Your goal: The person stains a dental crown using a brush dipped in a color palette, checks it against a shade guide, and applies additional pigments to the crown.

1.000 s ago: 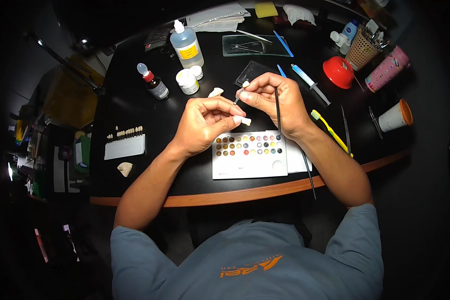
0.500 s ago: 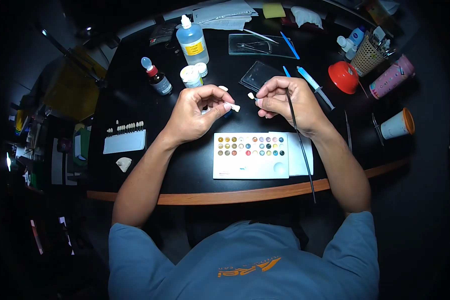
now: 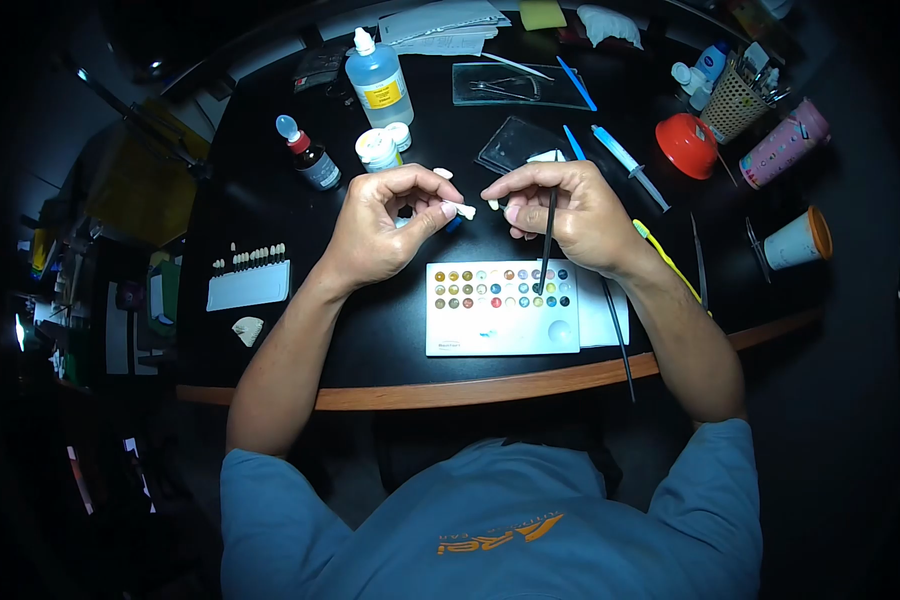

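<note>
Two small pale pieces are held close together but apart, above the table just beyond the colour palette (image 3: 515,342): a white piece (image 3: 464,211) is pinched between thumb and index finger of the left hand (image 3: 385,222), and a tooth-shaped tab (image 3: 493,204) is clamped in the fingertips of the right hand (image 3: 568,215). They are probably held this near so that both can be viewed at once. A dark brush (image 3: 549,235) is also carried in the right hand, sloped toward the palette, seemingly tucked back to leave the fingertips free; whether its lower end touches cannot be told. The palette is set near, apparently for easy reach, with a white sheet (image 3: 602,322) at its right and a thin dark rod (image 3: 618,335) laid across that. A tab holder (image 3: 248,290) is placed on the left. Both forearms are angled inward over the near edge, the left palm turned rightward, the right hand's lower fingers curled.
</note>
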A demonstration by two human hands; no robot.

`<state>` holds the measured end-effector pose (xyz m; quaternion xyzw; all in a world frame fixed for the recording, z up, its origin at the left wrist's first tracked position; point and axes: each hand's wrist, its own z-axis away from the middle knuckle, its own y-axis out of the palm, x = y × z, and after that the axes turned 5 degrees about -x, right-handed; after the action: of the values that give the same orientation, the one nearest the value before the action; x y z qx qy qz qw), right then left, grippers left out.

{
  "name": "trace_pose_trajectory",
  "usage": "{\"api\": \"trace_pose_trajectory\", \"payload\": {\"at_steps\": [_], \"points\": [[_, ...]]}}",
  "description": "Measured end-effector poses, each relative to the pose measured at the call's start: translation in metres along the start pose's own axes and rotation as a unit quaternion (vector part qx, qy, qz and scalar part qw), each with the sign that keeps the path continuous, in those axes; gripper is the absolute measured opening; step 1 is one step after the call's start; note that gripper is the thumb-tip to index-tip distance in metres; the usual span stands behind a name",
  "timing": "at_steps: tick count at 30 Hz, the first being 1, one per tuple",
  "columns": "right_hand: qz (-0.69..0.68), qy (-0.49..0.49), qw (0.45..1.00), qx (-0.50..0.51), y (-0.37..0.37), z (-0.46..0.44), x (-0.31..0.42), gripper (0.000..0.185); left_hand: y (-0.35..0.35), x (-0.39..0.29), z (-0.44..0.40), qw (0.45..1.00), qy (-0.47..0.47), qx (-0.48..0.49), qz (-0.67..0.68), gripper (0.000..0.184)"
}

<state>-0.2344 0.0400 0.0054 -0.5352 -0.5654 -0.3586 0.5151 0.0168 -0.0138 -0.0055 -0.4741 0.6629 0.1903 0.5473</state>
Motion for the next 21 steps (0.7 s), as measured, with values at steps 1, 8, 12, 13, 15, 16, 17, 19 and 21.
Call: {"api": "trace_pose_trajectory", "payload": {"at_steps": [1,8,12,13,15,16,17,19,21], "points": [[0.005,0.008,1.0,-0.009,0.0,0.0,0.001,0.02,0.0,0.0,0.0,1.0,0.005,-0.002,0.001,0.01],[0.023,0.041,0.998,-0.038,0.004,0.003,0.005,0.012,0.004,0.001,-0.001,0.998,0.05,-0.028,-0.02,0.009],[0.029,0.061,0.997,-0.043,0.008,0.003,0.005,0.014,-0.002,-0.001,-0.002,0.996,0.045,-0.005,-0.074,0.008],[0.03,0.058,0.997,-0.032,0.009,0.003,0.004,0.013,-0.005,-0.003,-0.002,0.996,0.035,0.005,-0.084,0.009],[0.034,0.079,0.996,-0.01,0.008,0.002,0.003,0.014,-0.01,-0.007,-0.003,0.994,0.035,0.023,-0.097,0.009],[0.05,0.08,0.996,-0.007,0.011,0.003,0.003,0.016,-0.013,-0.007,-0.002,0.994,0.035,0.033,-0.102,0.01],[0.048,0.078,0.996,-0.002,0.012,0.003,0.004,0.017,-0.014,-0.006,-0.001,0.995,0.026,0.036,-0.092,0.01],[0.041,0.076,0.996,0.0,0.014,0.003,0.004,0.019,-0.015,-0.003,-0.001,0.996,0.009,0.052,-0.071,0.01],[0.05,0.066,0.997,-0.002,0.016,0.004,0.003,0.02,-0.015,-0.001,-0.001,0.995,0.022,0.057,-0.075,0.011]]}}
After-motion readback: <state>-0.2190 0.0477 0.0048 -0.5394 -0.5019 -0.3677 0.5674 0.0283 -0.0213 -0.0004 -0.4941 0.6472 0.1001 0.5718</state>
